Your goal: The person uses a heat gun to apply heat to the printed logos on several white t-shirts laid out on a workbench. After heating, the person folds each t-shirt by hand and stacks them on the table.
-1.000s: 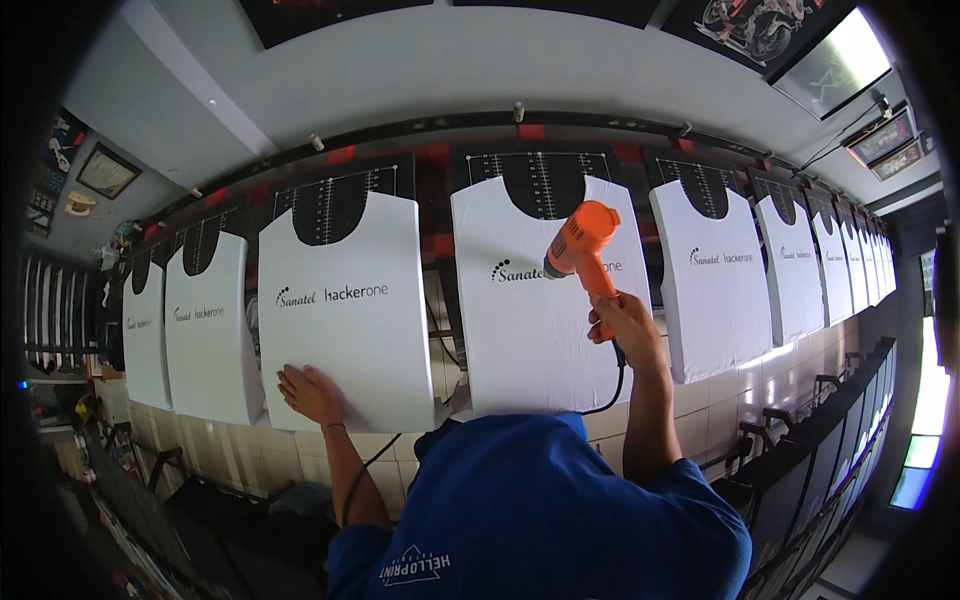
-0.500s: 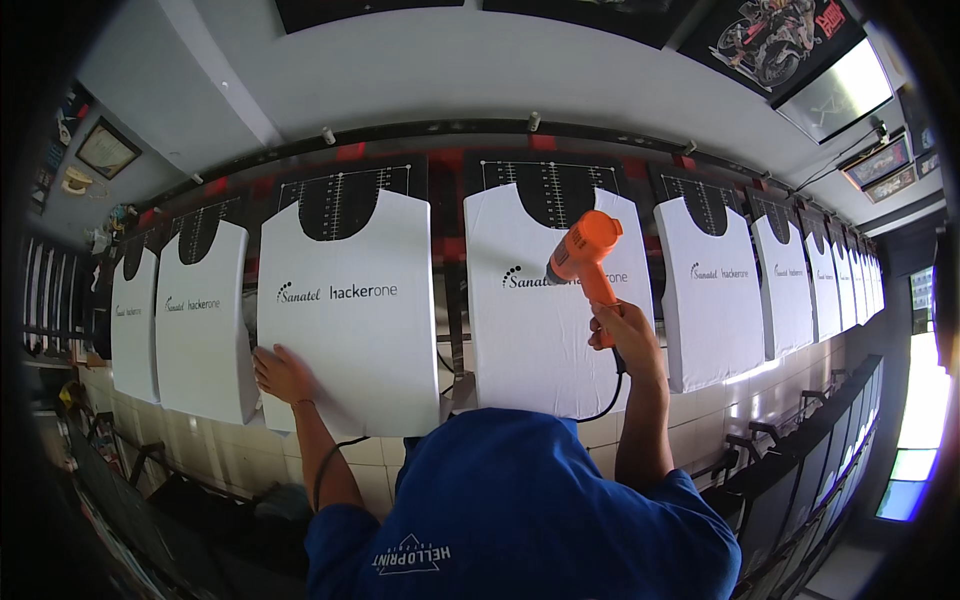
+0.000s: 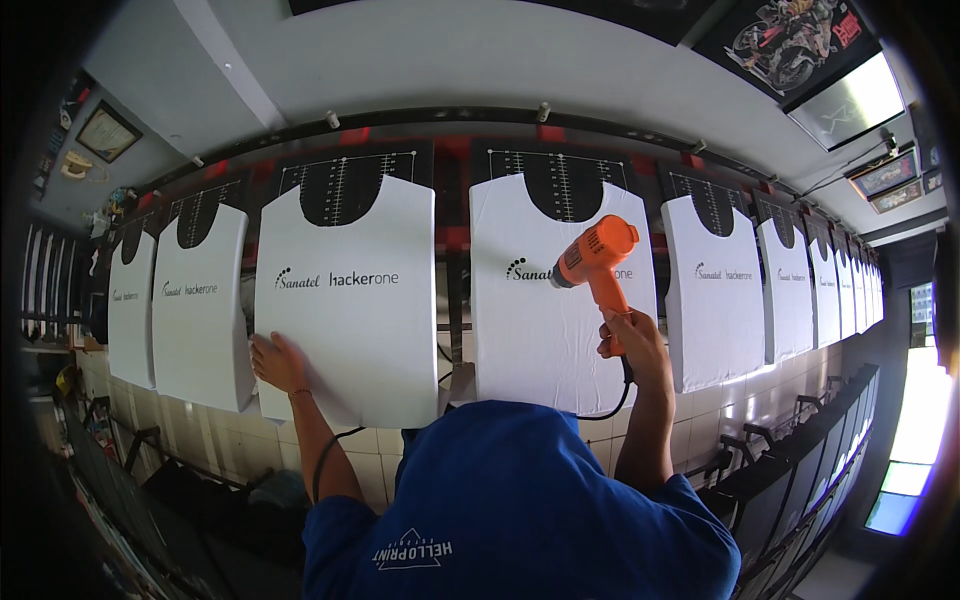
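An orange heat gun [image 3: 598, 255] is gripped by the handle in my right hand [image 3: 638, 346]. It hangs over the dark print on a white T-shirt [image 3: 535, 340], its nozzle toward the left and covering part of the lettering. That shirt is stretched on a black board [image 3: 561, 190] and wrinkles a little on its right side. My left hand [image 3: 280, 362] rests, fingers extended, against the lower left edge of the neighbouring white T-shirt [image 3: 345, 345], which carries the same kind of dark print. A black cord [image 3: 612, 408] runs down from the heat gun's handle.
More printed white shirts stand on boards in a row, to the left [image 3: 200, 330] and right [image 3: 712, 330]. A dark rail [image 3: 440, 136] runs behind them. Dark racks [image 3: 790, 440] stand at the lower right, with tiled floor [image 3: 370, 460] below.
The heat gun and my right hand have shifted slightly to the right relative to the shirt's print. My left hand stays at the shirt edge. The whole view has tilted slightly.
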Motion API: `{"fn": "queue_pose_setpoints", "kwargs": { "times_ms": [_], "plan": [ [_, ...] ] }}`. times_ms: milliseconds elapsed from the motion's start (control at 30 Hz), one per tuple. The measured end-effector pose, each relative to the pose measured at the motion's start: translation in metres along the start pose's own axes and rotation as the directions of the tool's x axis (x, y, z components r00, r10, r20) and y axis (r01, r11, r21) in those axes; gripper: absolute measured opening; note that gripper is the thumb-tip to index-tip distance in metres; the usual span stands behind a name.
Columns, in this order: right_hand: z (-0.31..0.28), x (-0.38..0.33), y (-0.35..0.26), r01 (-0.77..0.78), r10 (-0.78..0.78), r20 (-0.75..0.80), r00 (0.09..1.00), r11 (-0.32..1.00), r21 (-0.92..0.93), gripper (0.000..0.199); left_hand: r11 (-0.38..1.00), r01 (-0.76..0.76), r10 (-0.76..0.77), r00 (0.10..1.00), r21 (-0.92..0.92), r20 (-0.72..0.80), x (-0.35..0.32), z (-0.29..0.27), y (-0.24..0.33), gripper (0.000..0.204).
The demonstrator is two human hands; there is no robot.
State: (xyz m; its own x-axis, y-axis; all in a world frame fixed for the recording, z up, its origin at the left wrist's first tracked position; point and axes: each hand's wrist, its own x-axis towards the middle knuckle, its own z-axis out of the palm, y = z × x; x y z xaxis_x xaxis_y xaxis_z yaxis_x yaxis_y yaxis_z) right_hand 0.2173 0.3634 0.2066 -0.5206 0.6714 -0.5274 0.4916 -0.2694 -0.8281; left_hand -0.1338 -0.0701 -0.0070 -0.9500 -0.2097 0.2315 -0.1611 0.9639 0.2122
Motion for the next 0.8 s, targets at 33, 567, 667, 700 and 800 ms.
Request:
{"fn": "queue_pose_setpoints", "kwargs": {
  "times_ms": [33,567,667,700,800],
  "plan": [
    [0.004,0.000,0.003,0.005,-0.005,-0.010,1.000,1.000,-0.010,0.034,1.000,-0.009,0.009,1.000,-0.003,0.000,0.000,0.000,0.001,0.059],
    [0.011,0.010,0.003,0.016,-0.017,0.068,0.998,1.000,0.012,0.036,0.999,-0.037,0.037,0.998,0.010,-0.058,0.000,0.006,-0.005,0.058],
    [0.011,0.009,0.000,0.020,-0.021,0.069,0.997,1.000,0.008,0.037,0.999,-0.034,0.035,0.998,0.026,-0.057,0.000,0.006,-0.004,0.057],
    [0.017,0.007,0.002,0.032,-0.031,0.059,0.998,0.999,-0.003,0.036,0.999,-0.036,0.038,0.998,0.029,-0.059,0.000,0.006,-0.004,0.057],
    [0.014,0.009,-0.002,-0.001,0.001,0.074,0.997,1.000,-0.001,0.033,0.999,-0.040,0.042,0.997,0.033,-0.063,-0.001,0.006,-0.003,0.057]
  ]
}}
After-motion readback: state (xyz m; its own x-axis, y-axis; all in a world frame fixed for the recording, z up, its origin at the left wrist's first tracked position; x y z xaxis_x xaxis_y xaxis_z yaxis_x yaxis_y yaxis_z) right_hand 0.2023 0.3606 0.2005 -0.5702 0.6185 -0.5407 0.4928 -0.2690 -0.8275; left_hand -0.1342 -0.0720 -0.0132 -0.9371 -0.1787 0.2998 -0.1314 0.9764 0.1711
